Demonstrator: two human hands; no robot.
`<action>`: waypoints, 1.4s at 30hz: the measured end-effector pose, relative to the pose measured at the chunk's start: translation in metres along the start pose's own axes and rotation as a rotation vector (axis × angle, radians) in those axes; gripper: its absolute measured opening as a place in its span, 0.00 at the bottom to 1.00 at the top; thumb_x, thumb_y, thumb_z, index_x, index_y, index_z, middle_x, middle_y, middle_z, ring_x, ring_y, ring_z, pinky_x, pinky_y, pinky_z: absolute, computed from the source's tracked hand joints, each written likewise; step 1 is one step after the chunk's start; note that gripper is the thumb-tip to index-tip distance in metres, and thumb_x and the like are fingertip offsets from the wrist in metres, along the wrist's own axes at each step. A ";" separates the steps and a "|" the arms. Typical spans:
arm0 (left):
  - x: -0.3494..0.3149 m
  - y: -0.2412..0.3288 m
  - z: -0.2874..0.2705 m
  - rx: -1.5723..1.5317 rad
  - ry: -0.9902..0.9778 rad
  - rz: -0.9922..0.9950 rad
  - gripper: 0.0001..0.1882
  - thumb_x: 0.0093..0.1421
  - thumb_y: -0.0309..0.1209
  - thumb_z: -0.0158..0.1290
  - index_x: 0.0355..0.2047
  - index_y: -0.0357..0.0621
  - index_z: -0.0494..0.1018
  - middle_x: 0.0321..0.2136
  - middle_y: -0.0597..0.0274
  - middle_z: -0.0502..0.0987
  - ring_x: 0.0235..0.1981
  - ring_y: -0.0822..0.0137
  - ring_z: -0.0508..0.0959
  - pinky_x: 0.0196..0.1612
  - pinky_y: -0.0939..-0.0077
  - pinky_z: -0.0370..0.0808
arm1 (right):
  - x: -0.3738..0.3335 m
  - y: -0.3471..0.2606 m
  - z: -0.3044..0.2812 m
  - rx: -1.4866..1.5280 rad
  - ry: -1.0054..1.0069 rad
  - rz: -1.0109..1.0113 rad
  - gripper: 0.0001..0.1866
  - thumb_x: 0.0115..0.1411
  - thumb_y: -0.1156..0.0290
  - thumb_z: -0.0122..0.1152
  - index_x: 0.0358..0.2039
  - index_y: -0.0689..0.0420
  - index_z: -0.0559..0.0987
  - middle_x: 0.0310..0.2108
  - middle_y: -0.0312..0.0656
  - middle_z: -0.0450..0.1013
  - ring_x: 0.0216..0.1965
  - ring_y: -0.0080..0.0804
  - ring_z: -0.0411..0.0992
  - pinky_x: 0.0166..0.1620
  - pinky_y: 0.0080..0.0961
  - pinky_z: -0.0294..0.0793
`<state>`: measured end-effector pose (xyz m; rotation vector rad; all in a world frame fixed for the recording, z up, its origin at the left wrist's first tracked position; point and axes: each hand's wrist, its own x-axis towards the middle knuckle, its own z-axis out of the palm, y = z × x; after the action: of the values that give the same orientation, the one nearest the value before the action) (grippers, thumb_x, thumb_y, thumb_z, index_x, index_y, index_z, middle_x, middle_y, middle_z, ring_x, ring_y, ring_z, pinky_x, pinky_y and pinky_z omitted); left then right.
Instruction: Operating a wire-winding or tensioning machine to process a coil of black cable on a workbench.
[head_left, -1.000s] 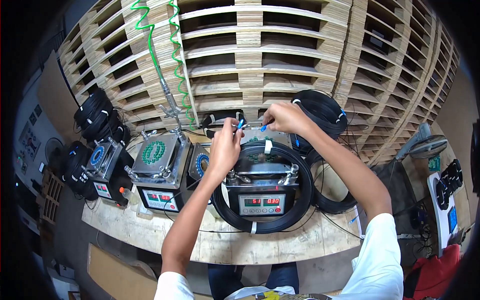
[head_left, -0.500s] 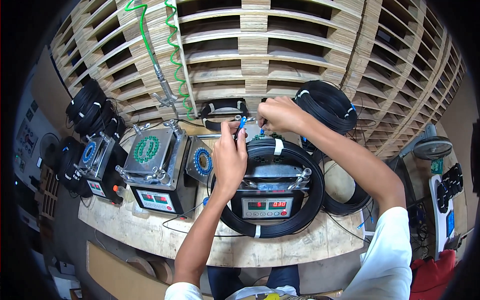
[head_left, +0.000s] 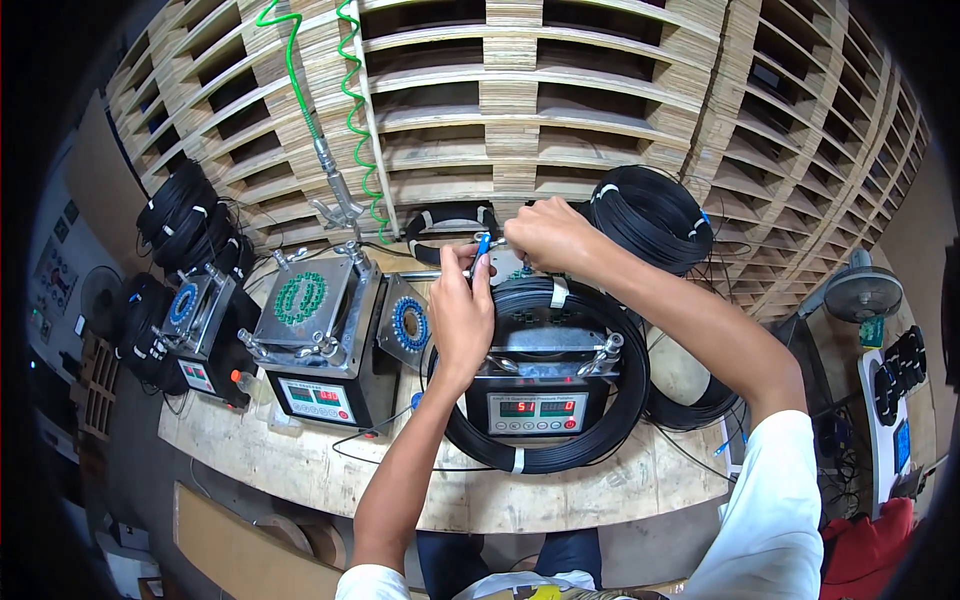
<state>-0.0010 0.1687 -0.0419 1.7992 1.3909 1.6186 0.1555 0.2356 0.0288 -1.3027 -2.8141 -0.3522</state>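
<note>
My left hand (head_left: 463, 318) is closed, pinching a blue fiber-optic connector (head_left: 484, 246) upright between thumb and fingers. Over the far edge of the polishing machine's plate, my right hand (head_left: 547, 236) has its fingers curled together; what they hold is hidden under the hand. Green connector holders (head_left: 520, 272) show just below its fingertips. A coil of black cable (head_left: 462, 425) tied with white bands rings the front of the polishing machine (head_left: 494, 397), whose red display is lit. The coil covers part of the plate.
Left of it stand another polishing machine (head_left: 320, 365) with a ring of green holders and a smaller one (head_left: 200, 330). More black cable coils (head_left: 655, 215) lie behind right. Stacked wooden pallets (head_left: 600, 95) rise behind the wooden table (head_left: 600, 500). A green air hose (head_left: 295, 75) hangs left.
My right hand has moved slightly left and closer over the holders, hiding the blue connector seen under its fingertips. My left hand stays nearly still. The machine's display reading has changed.
</note>
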 end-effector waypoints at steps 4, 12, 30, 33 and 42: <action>0.001 -0.005 0.000 -0.084 0.021 0.008 0.08 0.67 0.27 0.51 0.42 0.33 0.70 0.30 0.48 0.82 0.31 0.56 0.83 0.34 0.65 0.76 | 0.002 -0.005 0.007 -0.021 0.041 0.021 0.08 0.41 0.77 0.69 0.25 0.54 0.85 0.26 0.46 0.80 0.33 0.46 0.80 0.35 0.40 0.77; 0.020 -0.015 -0.005 -0.286 -0.133 -0.084 0.09 0.65 0.26 0.54 0.42 0.32 0.72 0.27 0.56 0.82 0.29 0.72 0.81 0.32 0.77 0.75 | -0.005 0.014 0.015 0.317 -0.140 0.138 0.18 0.45 0.73 0.71 0.40 0.52 0.85 0.30 0.47 0.81 0.36 0.44 0.80 0.39 0.39 0.79; 0.147 0.023 0.067 0.516 -1.211 0.472 0.13 0.49 0.19 0.58 0.35 0.40 0.84 0.27 0.58 0.85 0.30 0.66 0.84 0.36 0.74 0.79 | -0.105 0.007 -0.001 0.745 0.186 0.373 0.12 0.63 0.69 0.58 0.39 0.65 0.82 0.25 0.57 0.77 0.29 0.56 0.76 0.37 0.43 0.74; 0.149 0.033 0.077 0.567 -1.286 0.511 0.10 0.48 0.19 0.59 0.32 0.40 0.84 0.25 0.57 0.84 0.28 0.63 0.83 0.33 0.71 0.78 | -0.108 0.004 0.029 0.669 0.399 0.413 0.12 0.63 0.70 0.60 0.40 0.67 0.81 0.21 0.53 0.74 0.21 0.36 0.71 0.30 0.35 0.70; 0.141 0.045 0.080 0.609 -1.263 0.727 0.06 0.48 0.21 0.60 0.28 0.41 0.83 0.23 0.56 0.82 0.26 0.59 0.82 0.31 0.65 0.76 | -0.112 -0.007 0.049 0.843 0.529 0.565 0.12 0.59 0.70 0.59 0.39 0.65 0.82 0.25 0.56 0.77 0.29 0.51 0.78 0.35 0.38 0.76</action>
<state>0.0705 0.2914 0.0484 2.9989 0.5979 -0.1099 0.2270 0.1578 -0.0327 -1.3952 -1.7175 0.4068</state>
